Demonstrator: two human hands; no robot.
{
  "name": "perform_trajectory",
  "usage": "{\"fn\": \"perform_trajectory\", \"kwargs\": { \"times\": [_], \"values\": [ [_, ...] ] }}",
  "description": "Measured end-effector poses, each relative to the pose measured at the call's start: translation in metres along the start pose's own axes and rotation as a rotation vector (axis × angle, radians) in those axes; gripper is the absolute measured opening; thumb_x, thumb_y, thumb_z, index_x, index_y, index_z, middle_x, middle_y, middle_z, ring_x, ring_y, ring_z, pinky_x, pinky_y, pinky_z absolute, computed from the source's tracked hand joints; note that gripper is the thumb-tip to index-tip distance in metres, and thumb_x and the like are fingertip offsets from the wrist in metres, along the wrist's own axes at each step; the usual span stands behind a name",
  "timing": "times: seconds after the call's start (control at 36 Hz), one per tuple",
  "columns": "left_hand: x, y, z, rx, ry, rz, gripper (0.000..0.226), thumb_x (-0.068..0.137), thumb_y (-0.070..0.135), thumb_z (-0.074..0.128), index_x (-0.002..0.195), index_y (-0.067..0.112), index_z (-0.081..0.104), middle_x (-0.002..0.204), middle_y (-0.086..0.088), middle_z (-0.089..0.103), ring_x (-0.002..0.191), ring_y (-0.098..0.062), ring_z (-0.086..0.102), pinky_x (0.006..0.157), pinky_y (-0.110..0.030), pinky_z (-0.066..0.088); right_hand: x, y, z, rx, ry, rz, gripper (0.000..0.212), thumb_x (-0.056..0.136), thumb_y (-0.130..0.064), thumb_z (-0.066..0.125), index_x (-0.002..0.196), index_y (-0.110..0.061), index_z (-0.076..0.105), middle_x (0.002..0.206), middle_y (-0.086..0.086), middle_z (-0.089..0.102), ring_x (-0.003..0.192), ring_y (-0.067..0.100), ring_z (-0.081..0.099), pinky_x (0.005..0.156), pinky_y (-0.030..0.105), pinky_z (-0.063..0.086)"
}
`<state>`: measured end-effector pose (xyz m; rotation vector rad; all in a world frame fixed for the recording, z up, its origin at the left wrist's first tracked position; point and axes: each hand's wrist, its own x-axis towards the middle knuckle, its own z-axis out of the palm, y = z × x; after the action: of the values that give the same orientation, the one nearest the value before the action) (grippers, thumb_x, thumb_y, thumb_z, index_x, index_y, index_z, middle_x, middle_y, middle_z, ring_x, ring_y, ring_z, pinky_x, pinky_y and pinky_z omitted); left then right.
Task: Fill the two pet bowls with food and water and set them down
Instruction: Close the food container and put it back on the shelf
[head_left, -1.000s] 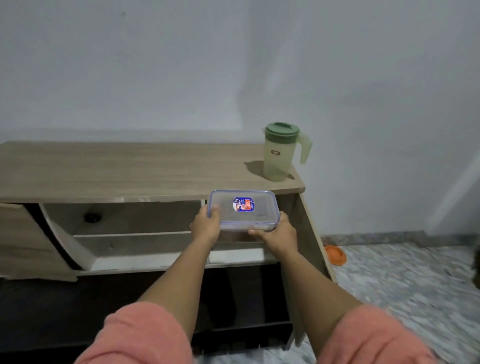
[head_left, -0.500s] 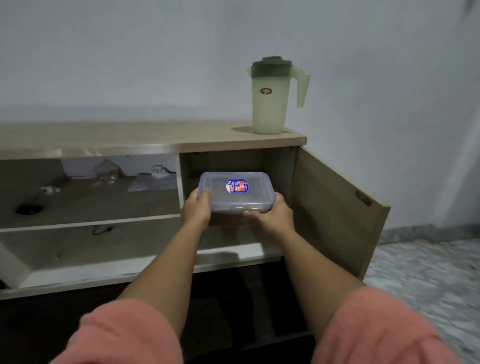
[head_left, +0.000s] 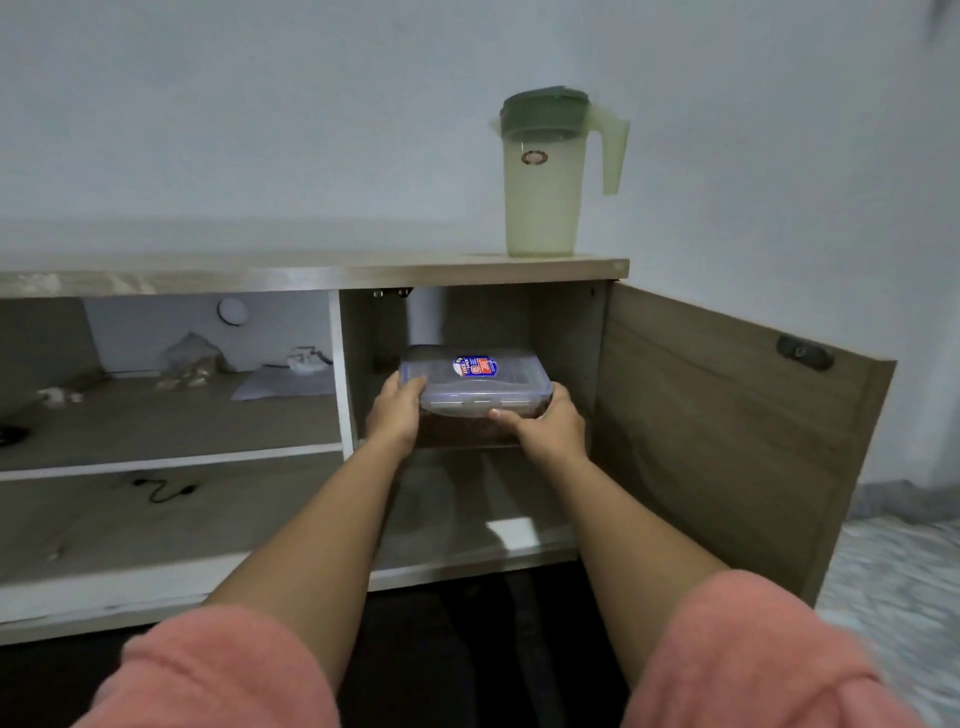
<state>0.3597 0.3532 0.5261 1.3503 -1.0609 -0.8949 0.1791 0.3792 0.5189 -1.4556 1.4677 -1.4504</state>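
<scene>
**A:** Start close to us. What are the hands doing?

**B:** Both arms reach straight out. The left hand (head_left: 397, 410) grips the left end of the food box (head_left: 475, 383). The right hand (head_left: 550, 427) grips the front right corner, with its thumb lying along the front edge. Both hands are the same way out, so neither is nearer.

**A:** So where is the box?

**B:** Between the two hands, inside the open right part of the cabinet (head_left: 311, 273). Its long side runs left to right, across the arms. I cannot tell if it sits on the shelf or hangs just above it. You can see brown food through its side.

**A:** And farther back?

**B:** The green jug (head_left: 545, 176) stands on top of the cabinet, up and a bit right of the box. The door (head_left: 727, 431) swings open on the right.

**A:** What changed from before?

**B:** The box was out in front of the cabinet top. Now it is lower and deeper inside. I think it is being put away.
</scene>
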Motion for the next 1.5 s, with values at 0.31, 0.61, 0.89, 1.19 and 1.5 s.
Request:
{"fn": "perform_trajectory", "kwargs": {
  "times": [0.31,0.61,0.89,1.19,1.5],
  "values": [
    [0.028,0.006,0.004,0.135,0.063,-0.064,0.057,0.098,0.042,0.042,0.141,0.004,0.041,0.139,-0.018,0.048,0.126,-0.035,0.047,0.108,-0.045,0.037,0.040,0.005,0.032,-0.045,-0.047,0.052,0.085,0.073,-0.032,0.080,0.143,-0.014,0.034,0.136,0.007,0.052,0.126,0.024,0.049,0.100,0.030,0.043],
    [0.045,-0.005,0.006,0.168,0.048,-0.111,0.062,0.095,0.050,0.037,0.133,0.002,0.047,0.127,-0.020,0.056,0.116,-0.036,0.055,0.104,-0.047,0.043,0.058,-0.001,0.037,-0.141,-0.090,0.105,0.091,0.079,-0.035,0.076,0.148,-0.009,0.022,0.148,0.013,0.039,0.136,0.029,0.039,0.106,0.033,0.037],
    [0.055,-0.010,0.008,0.137,0.029,-0.102,0.070,0.096,0.058,0.037,0.136,0.000,0.045,0.128,-0.018,0.057,0.117,-0.035,0.055,0.105,-0.046,0.043,0.059,-0.001,0.042,-0.169,-0.094,0.119,0.091,0.084,-0.037,0.070,0.150,-0.008,0.016,0.151,0.015,0.035,0.138,0.031,0.036,0.108,0.035,0.035],
    [0.054,-0.010,0.007,0.238,0.067,-0.073,0.076,0.095,0.062,0.028,0.129,-0.002,0.053,0.125,-0.021,0.058,0.114,-0.037,0.055,0.101,-0.043,0.044,0.055,0.001,0.041,-0.206,-0.084,0.110,0.092,0.085,-0.035,0.069,0.151,-0.006,0.012,0.154,0.014,0.029,0.141,0.030,0.030,0.112,0.032,0.030],
    [-0.015,0.028,-0.003,0.490,0.031,-0.134,0.062,0.102,0.047,0.022,0.151,0.008,0.024,0.154,-0.016,0.032,0.141,-0.034,0.033,0.113,-0.041,0.027,0.020,-0.052,0.018,-0.323,-0.016,0.305,0.091,0.090,-0.021,0.060,0.153,-0.011,-0.004,0.160,0.012,0.008,0.147,0.028,0.014,0.117,0.035,0.020]
  ]
}}
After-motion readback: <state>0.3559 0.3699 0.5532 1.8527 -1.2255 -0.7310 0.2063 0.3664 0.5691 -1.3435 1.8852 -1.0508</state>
